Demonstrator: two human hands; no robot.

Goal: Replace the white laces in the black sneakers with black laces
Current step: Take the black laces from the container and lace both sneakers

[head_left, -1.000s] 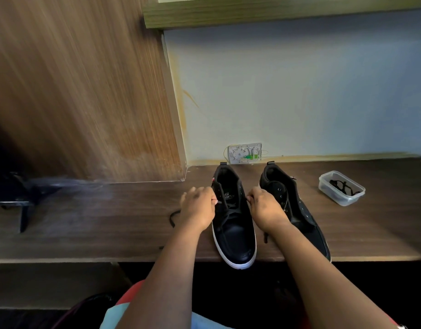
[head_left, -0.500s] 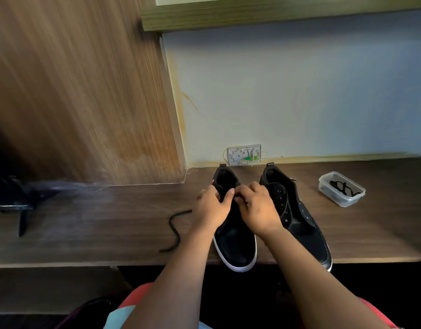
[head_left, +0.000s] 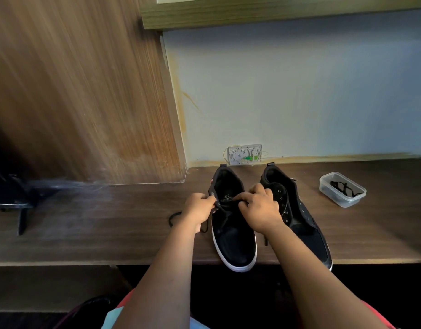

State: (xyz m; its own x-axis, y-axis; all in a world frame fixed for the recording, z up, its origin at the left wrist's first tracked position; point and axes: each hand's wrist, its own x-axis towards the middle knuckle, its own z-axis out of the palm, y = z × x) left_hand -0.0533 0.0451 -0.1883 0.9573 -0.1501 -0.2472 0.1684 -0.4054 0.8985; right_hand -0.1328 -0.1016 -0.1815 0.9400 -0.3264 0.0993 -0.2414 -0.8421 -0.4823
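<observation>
Two black sneakers with white soles stand side by side on the wooden desk, toes toward me. The left sneaker (head_left: 233, 236) carries a black lace (head_left: 225, 213) across its upper eyelets. My left hand (head_left: 197, 211) pinches the lace at the shoe's left eyelet edge. My right hand (head_left: 259, 208) pinches the lace over the tongue. A loose lace end (head_left: 174, 218) trails on the desk left of my left hand, and another end hangs below my right wrist. The right sneaker (head_left: 302, 222) has bare eyelets and no lace.
A clear plastic tub (head_left: 342, 192) holding a black lace sits at the right of the desk (head_left: 109, 222). A white wall socket box (head_left: 245, 154) sits behind the shoes. A wooden panel rises at the left, with a dark stand (head_left: 12, 203) at far left.
My hands were apart beside the left sneaker, met over its tongue, and now have parted slightly, each pinching the lace. The loose lace end on the desk has shifted.
</observation>
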